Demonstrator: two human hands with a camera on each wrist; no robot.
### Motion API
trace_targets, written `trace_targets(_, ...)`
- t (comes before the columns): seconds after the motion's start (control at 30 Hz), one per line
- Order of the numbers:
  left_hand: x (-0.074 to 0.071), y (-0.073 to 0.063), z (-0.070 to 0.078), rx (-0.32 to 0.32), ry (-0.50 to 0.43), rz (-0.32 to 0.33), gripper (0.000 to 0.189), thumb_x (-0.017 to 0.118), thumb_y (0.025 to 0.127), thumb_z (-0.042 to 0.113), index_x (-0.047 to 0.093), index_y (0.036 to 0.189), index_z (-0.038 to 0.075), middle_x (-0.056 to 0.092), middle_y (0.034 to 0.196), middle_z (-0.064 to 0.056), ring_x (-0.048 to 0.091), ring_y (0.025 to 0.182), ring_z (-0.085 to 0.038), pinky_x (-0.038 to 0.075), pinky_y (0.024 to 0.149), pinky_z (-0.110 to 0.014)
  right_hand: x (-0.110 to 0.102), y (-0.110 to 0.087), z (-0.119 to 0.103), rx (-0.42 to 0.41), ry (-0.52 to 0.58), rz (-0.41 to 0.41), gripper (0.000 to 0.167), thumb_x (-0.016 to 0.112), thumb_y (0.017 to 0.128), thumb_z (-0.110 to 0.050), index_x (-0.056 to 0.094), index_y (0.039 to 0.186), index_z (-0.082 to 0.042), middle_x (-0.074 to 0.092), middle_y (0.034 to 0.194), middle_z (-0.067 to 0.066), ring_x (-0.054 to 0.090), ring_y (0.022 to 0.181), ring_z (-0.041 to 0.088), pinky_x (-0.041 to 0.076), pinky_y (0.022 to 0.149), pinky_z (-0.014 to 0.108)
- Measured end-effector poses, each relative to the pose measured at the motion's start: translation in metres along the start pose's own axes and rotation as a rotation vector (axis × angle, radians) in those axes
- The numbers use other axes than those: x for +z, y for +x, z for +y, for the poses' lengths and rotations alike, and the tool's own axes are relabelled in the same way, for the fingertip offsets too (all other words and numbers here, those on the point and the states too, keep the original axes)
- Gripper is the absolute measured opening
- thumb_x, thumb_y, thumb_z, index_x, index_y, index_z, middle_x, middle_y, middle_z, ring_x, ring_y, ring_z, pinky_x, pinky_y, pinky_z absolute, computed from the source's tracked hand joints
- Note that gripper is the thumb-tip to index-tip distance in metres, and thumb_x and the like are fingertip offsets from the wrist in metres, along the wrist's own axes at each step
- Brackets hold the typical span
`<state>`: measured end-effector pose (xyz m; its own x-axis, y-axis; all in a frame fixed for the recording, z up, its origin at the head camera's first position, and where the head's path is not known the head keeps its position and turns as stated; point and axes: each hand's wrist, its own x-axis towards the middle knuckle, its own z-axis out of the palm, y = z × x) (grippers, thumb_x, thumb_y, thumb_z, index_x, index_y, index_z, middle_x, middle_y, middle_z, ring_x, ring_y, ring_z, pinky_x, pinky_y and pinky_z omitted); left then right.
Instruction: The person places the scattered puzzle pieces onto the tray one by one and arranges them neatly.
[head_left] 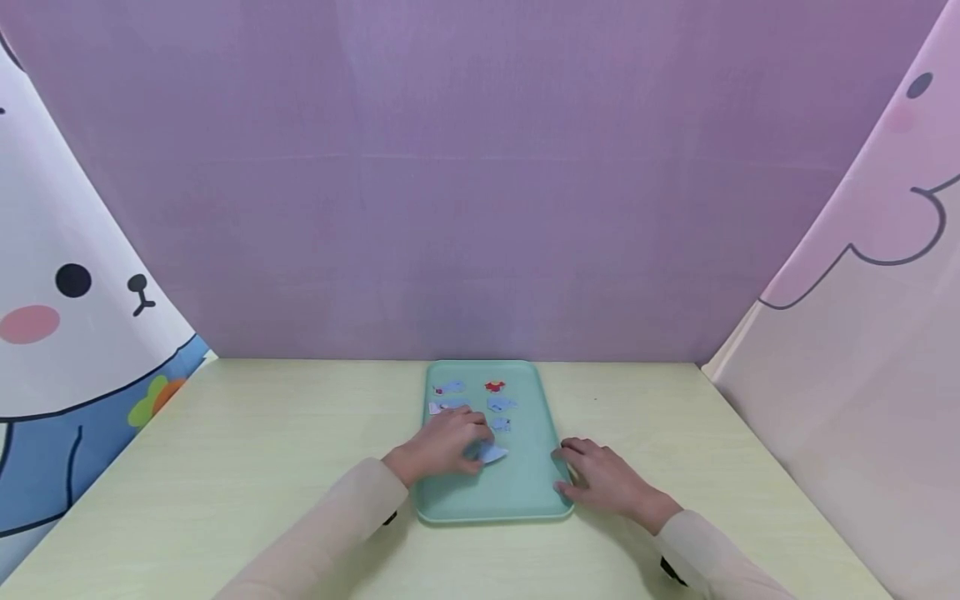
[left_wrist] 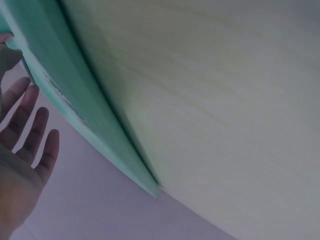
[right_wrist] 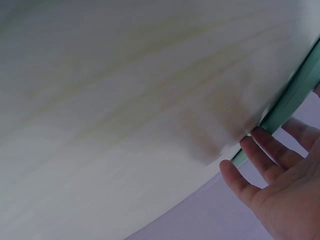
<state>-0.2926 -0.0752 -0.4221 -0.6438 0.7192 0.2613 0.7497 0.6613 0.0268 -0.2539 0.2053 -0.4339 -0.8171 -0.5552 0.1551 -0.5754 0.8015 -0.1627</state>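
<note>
A mint-green tray [head_left: 525, 492] lies on the table, with several small flat cutouts in its far half. Over its left middle, my left hand [head_left: 447, 443] pinches a light blue paper-like piece [head_left: 492, 452] between thumb and fingers, the piece low above the tray. In the left wrist view, the other fingers of the left hand [left_wrist: 25, 130] are spread. My right hand [head_left: 603, 479] rests at the tray's right rim, fingertips against it. The right wrist view shows the fingers of that hand [right_wrist: 275, 160] loosely extended along the green edge.
In the tray are a red cutout [head_left: 494, 387] and blue ones, such as a blue cutout [head_left: 501, 404] below it. The pale wooden table [head_left: 300, 433] ends at a purple backdrop [head_left: 480, 183]. Cartoon-printed cloths [head_left: 75, 350] stand at both sides.
</note>
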Motion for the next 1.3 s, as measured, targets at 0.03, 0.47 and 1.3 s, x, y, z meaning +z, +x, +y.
trace_targets(0.03,0.000,0.002,0.001,-0.005,0.003,-0.008,0.030,0.071,0.073,0.032,0.068,0.101,0.022,0.061,0.098,0.008,0.052,0.090,-0.012,0.046,0.081,-0.032,0.000,0.000,0.000,0.000,-0.002,0.001,0.045,0.065,0.081,-0.035,0.059,0.117,-0.007,0.054,0.123,0.016,0.052,0.112,0.032,0.045,0.086,0.049)
trace_targets(0.47,0.002,0.019,0.007,-0.047,0.005,-0.067,0.030,0.070,0.075,0.031,0.068,0.103,0.022,0.062,0.104,0.006,0.054,0.095,-0.014,0.046,0.085,-0.034,-0.001,-0.001,0.001,-0.021,-0.015,0.022,0.044,0.065,0.081,-0.034,0.059,0.117,-0.008,0.055,0.122,0.016,0.052,0.112,0.032,0.045,0.086,0.049)
trace_targets(1.3,0.008,0.025,0.006,-0.093,-0.064,-0.125,0.028,0.070,0.076,0.029,0.067,0.103,0.021,0.063,0.107,0.005,0.054,0.097,-0.017,0.044,0.089,-0.036,0.001,-0.001,0.001,-0.012,-0.013,0.019,0.045,0.065,0.081,-0.034,0.059,0.117,-0.007,0.055,0.122,0.016,0.053,0.111,0.031,0.045,0.086,0.048)
